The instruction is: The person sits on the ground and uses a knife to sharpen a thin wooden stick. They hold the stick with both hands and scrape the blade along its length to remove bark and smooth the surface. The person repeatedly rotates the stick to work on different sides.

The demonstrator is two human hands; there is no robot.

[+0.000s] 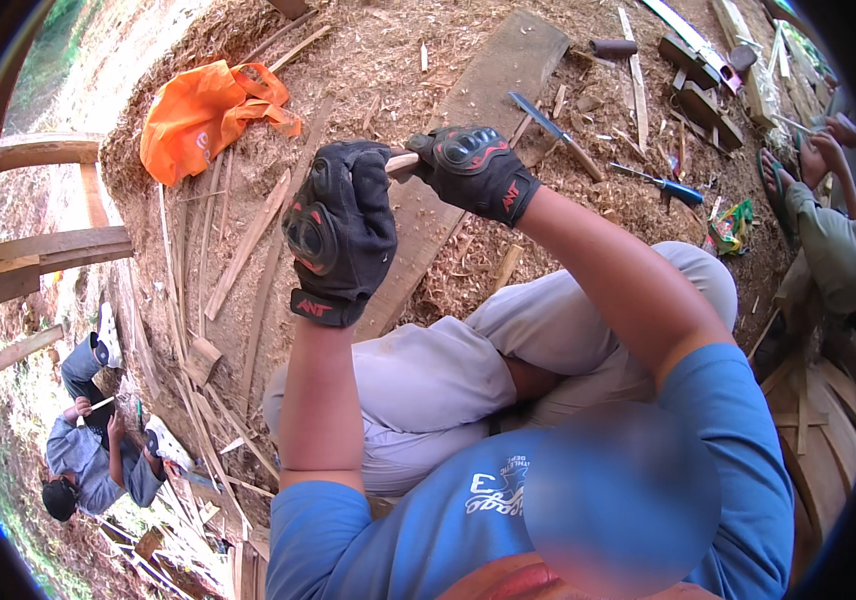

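Note:
Both my hands wear black gloves with hard knuckle guards and red marks. My left hand (340,225) is closed, its fingers curled round one end of a short, pale wooden piece (403,164). At the other end of that wood, my right hand (473,168) pinches it between thumb and fingers. Only a short stretch of the wood shows between the gloves; the rest is hidden. The hands are held close together above a wide plank (513,62). Beyond my right hand lies a long blade with a wooden handle (582,158), and nearby is a blue-handled tool (679,190).
An orange bag (198,122) lies at the far left on shavings. Wooden strips (248,245) are scattered on the left. A seated person (113,440) works at lower left; another person (828,230) sits at right. Wooden blocks (700,110) stand at far right, near a green wrapper (732,228).

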